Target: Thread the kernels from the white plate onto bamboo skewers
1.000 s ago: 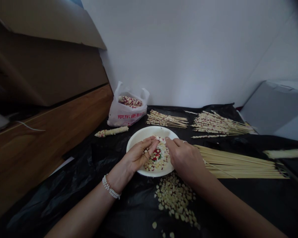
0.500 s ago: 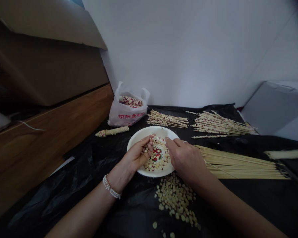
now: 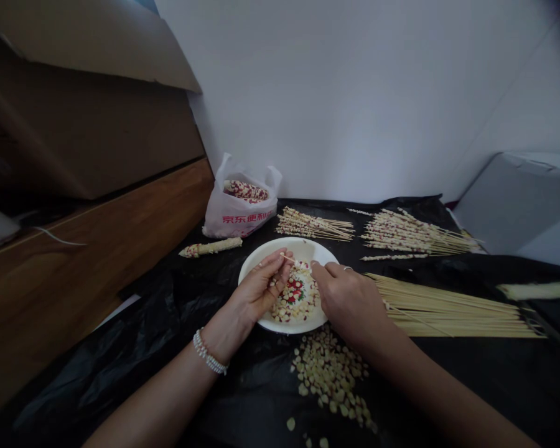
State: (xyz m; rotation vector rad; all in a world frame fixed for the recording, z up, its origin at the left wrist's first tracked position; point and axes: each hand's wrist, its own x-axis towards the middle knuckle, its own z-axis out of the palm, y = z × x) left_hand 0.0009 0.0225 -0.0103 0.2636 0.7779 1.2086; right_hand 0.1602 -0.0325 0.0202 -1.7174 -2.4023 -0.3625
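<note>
Over the white bowl, both my hands meet at a thin skewer with a few corn kernels threaded near my right fingers. My right hand is closed in a pinch on this skewer. My left hand is curled at the skewer's pale tip, thumb and fingertips together; small kernels appear among its fingers, though partly hidden. Loose cream and dark-red corn kernels lie in the bowl, around a red and green print on its bottom. A heap of more kernels rests in front of the bowl.
Bare skewers lie right of the bowl. Behind are two piles of kernel-covered skewers. A plastic bag holds corncobs; a partly stripped cob lies before it. Black sheeting covers the surface. A cardboard box stands left.
The skewer's pale tip now shows more clearly beyond my left fingertips, and my left fingers have shifted slightly. My right hand has barely moved.
</note>
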